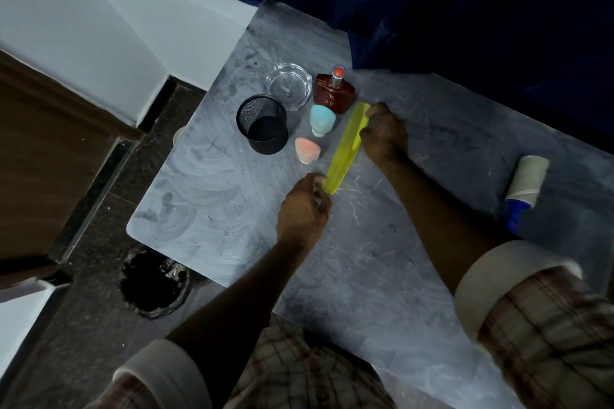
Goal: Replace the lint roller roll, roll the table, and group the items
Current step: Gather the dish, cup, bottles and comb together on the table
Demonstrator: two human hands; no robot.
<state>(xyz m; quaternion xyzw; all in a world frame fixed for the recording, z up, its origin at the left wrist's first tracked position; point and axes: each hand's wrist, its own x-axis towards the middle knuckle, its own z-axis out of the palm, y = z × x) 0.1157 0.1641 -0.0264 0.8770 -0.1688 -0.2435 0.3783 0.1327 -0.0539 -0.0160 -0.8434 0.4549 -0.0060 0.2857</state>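
Note:
A long yellow-green comb (345, 149) lies slanted on the grey table (216, 202). My left hand (304, 209) pinches its near end and my right hand (385, 136) grips its far end. Left of the comb stand a black mesh cup (262, 124), a clear glass ashtray (289, 85), a dark red perfume bottle (334, 95), a pale blue bottle (321, 119) and a pink bottle (307, 150). The lint roller (523, 189), with a white roll and blue handle, lies at the table's right side, away from both hands.
A dark blue curtain (465, 3) hangs along the table's far edge. A black bin (154, 285) sits on the dark floor beside the table's left corner. White walls and a brown door are at the left.

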